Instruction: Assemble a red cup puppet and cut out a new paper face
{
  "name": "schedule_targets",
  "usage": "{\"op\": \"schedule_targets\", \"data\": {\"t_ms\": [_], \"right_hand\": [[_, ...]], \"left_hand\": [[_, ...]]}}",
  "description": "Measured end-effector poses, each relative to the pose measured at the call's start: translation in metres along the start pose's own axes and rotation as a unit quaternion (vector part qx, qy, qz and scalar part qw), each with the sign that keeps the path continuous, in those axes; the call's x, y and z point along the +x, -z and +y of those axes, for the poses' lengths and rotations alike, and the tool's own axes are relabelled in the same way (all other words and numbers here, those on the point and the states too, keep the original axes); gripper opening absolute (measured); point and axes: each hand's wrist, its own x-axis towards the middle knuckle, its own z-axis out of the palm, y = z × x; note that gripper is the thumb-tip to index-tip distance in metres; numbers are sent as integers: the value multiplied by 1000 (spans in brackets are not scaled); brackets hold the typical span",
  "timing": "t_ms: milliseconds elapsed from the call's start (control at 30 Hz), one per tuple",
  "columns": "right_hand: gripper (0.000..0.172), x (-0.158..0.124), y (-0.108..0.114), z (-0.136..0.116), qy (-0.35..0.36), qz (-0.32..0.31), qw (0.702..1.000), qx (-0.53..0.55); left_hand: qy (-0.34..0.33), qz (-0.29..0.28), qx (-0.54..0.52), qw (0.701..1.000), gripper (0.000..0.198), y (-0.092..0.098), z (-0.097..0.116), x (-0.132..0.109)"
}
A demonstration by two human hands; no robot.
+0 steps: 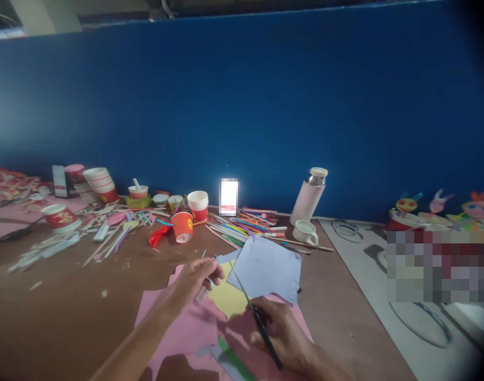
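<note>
My right hand (pixel 279 330) is closed around a pair of scissors (pixel 260 320) with black handles. Their thin blades point up and away, over a yellow sheet of paper (pixel 231 297). Across from them, my left hand (pixel 204 275) has its fingers curled together above the papers; what they pinch, if anything, is too small to name. A small pale scrap (pixel 203 292) shows just under it. Beneath both hands lie pink sheets (pixel 186 317), with a light blue sheet (pixel 269 270) overlapping the yellow one. Green strips (pixel 236 360) lie nearest to me.
Colourful sticks (pixel 245 225), an orange paper cup (pixel 182 227), a red spoon (pixel 160 236) and stacked cups (pixel 101 185) stand or lie further back. A lit phone (pixel 229 196), pink thermos (pixel 309 196) and white mug (pixel 305 232) are near the blue partition (pixel 242 106). Finished-looking cup figures (pixel 438 203) sit right.
</note>
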Motion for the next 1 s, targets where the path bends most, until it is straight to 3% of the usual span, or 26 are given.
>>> {"op": "schedule_targets", "data": {"t_ms": [167,333,433,567,700,800,933,1000], "right_hand": [[32,-1,3,2,-13,11,999,39],[30,0,8,6,-32,24,995,92],[31,0,5,7,-50,18,987,154],[33,-2,-2,8,-73,9,967,246],[35,-2,-2,8,-83,21,951,298],[33,-1,-1,8,-73,36,945,316],[31,0,0,7,-62,42,946,317],[31,0,0,7,-57,47,945,318]], "left_hand": [[4,-28,-19,999,39,-4,3,-4],[48,-85,67,993,37,9,-5,-35],[90,-49,140,985,36,12,-18,-59],[45,-39,244,968,26,10,-29,-74],[1,-16,316,949,22,9,-28,-70],[-15,1,305,952,27,5,-18,-61],[-30,-33,261,964,32,-7,-1,-38],[17,-68,245,967,37,-11,4,-21]]}}
